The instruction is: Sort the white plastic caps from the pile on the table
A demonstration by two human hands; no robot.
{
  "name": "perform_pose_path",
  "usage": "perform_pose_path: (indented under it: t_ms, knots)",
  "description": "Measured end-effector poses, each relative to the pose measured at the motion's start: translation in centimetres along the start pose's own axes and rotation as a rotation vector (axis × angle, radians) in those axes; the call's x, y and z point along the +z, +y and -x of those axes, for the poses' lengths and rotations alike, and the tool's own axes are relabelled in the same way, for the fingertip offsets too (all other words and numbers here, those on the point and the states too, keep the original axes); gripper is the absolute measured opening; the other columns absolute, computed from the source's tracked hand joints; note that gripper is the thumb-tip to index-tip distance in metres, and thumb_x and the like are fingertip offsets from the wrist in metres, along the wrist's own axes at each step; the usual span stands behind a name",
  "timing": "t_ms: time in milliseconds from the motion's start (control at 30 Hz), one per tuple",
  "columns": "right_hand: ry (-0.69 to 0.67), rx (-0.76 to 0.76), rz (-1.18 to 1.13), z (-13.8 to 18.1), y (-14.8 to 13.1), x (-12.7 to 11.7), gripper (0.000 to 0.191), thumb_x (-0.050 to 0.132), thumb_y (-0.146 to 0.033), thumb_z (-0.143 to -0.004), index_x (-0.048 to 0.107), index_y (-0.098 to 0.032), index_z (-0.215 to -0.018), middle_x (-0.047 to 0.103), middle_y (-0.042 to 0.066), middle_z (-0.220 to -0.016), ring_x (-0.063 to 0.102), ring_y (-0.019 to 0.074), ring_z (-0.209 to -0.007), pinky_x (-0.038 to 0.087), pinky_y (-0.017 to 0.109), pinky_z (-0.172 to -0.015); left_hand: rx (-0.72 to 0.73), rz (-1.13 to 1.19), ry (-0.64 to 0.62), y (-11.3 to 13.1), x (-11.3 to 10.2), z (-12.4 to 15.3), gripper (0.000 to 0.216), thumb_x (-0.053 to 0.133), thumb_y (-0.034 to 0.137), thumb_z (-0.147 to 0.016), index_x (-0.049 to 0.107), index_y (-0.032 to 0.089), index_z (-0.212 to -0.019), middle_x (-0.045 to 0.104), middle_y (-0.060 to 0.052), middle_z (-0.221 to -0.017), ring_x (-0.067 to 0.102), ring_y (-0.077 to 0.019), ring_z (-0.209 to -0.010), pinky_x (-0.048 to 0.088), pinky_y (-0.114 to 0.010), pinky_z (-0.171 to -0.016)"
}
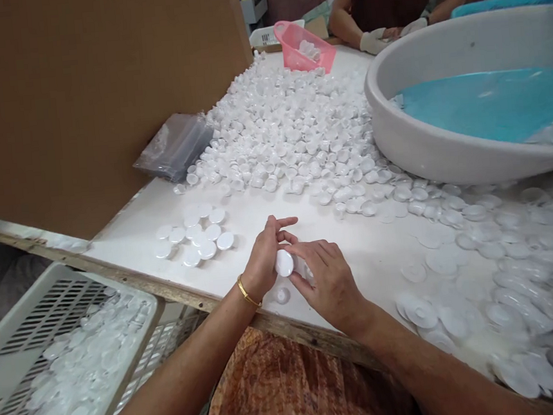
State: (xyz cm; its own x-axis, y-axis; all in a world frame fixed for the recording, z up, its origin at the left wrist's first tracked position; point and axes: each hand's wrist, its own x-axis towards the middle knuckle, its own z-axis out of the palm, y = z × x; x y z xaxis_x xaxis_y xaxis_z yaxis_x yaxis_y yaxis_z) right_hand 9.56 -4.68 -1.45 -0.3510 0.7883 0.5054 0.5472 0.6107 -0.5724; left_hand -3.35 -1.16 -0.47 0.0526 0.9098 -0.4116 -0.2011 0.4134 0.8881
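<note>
My left hand (264, 260) and my right hand (329, 280) meet over the near part of the white table (357, 245). Together they pinch a small white round cap (284, 262) between their fingers; my left index finger sticks out. A gold bangle (248, 294) circles my left wrist. Another small cap (281, 294) lies on the table just below my hands. A cluster of finished white caps (197, 240) sits left of my hands. A big heap of white cap parts (293, 128) covers the far table. Flat white discs (485, 267) spread out to my right.
A grey basin (425, 136) with a blue sheet inside stands at the right. A white slotted crate (52, 356) with caps sits low on the left. A brown cardboard wall (92, 88), a plastic bag (174, 145) and a pink scoop (301, 45) lie beyond. Another person's gloved hands (378, 38) work at the far end.
</note>
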Motion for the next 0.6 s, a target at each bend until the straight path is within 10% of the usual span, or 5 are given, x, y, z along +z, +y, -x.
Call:
perform_pose_path:
  t_ms: [400,600]
  knots:
    - [-0.184,0.033,0.165,0.1,0.0,2.8,0.019,0.057,-0.018,-0.079,0.058,-0.018,-0.099,0.064,0.006,-0.106,0.051,0.0231,-0.108,0.027,0.041,-0.095,0.332,-1.321,0.259,-0.7,-2.8,-0.5,0.035,0.031,0.035,-0.091,0.055,0.022,-0.113,0.065,-0.005,-0.090,0.059,-0.0181,-0.083,0.041,-0.028,-0.074]
    - [-0.153,-0.017,0.219,0.6,-0.2,2.5,0.020,0.056,-0.021,-0.081,0.058,-0.016,-0.100,0.064,0.009,-0.107,0.051,0.0267,-0.110,0.024,0.048,-0.099,0.418,-1.489,0.309,-0.5,-1.8,-0.8,0.037,0.026,0.030,-0.093,0.048,0.023,-0.122,0.057,-0.007,-0.095,0.053,-0.0192,-0.089,0.039,-0.030,-0.075]
